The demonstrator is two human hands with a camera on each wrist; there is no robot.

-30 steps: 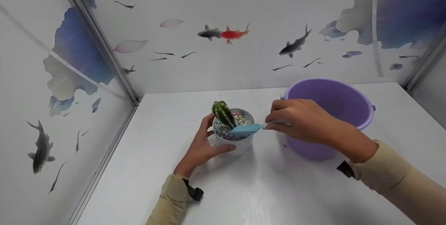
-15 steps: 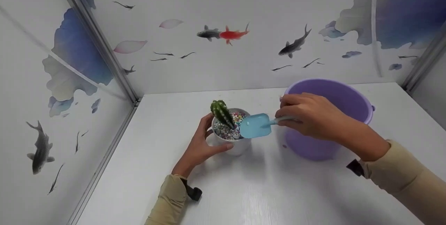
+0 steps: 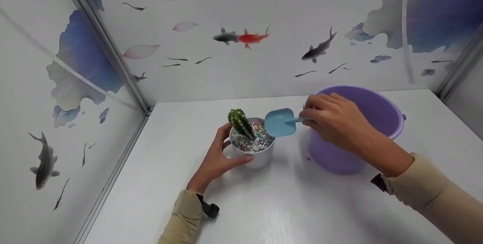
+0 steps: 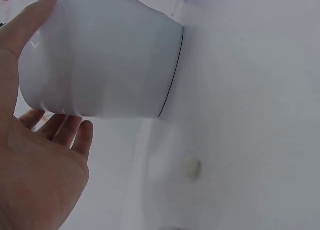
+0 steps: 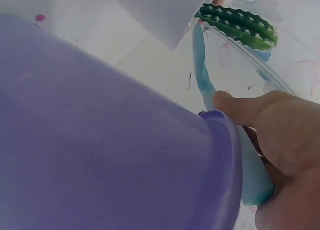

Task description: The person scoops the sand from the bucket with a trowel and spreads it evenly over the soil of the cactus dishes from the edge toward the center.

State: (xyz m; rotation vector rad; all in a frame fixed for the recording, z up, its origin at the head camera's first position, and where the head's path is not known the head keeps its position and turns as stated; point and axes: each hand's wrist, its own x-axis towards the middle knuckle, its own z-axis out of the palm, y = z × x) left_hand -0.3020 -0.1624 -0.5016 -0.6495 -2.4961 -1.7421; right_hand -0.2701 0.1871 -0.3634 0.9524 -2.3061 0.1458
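A white flowerpot (image 3: 260, 158) stands on the table, filled with multicoloured pebbles (image 3: 256, 140). From them a green cactus (image 3: 240, 123) leans to the left. My left hand (image 3: 220, 157) grips the pot from its left side, thumb at the near side and fingers behind; the left wrist view shows the fingers curled round the wall of the pot (image 4: 110, 59). Between thumb and fingers my right hand (image 3: 337, 123) holds a light blue toy shovel (image 3: 281, 122) by its handle. Its blade hangs over the pot's right rim. In the right wrist view the shovel handle (image 5: 256, 175) runs under the palm.
Close to my right hand stands a purple bucket (image 3: 336, 159), its near rim partly behind the forearm. A small reddish pebble (image 3: 308, 158) lies on the white table (image 3: 264, 206) beside it. White panels printed with fish (image 3: 317, 49) border the table at the back and left.
The shovel has drawn back from beside the cactus to the pot's right rim and lifted, its blade turning flat. My right hand has shifted right and up. The left hand keeps holding the pot.
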